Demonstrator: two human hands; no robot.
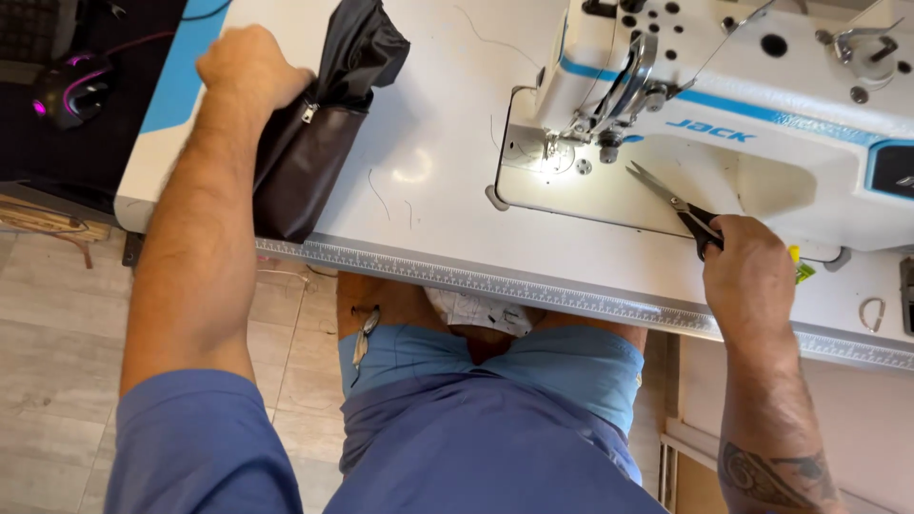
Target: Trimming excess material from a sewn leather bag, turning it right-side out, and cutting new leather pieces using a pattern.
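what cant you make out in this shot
Head view only:
- Left hand fingers: curled behind the dark bag, so the grip is hidden.
- Bag's top: cut off by the upper edge.
- Scissors handles: buried in the right hand.
- Needle on the sewing machine: too small, washed out by its lamp glare.
- Machine's right end: cut off by the frame edge.
- Small metal ring on the table: too small to identify.

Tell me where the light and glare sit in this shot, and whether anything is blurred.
Head view: the lamp lights the needle plate brightest, a soft glare patch lies on the table, the scissors and both hands look sharp, and the table edge bends slightly from lens distortion.
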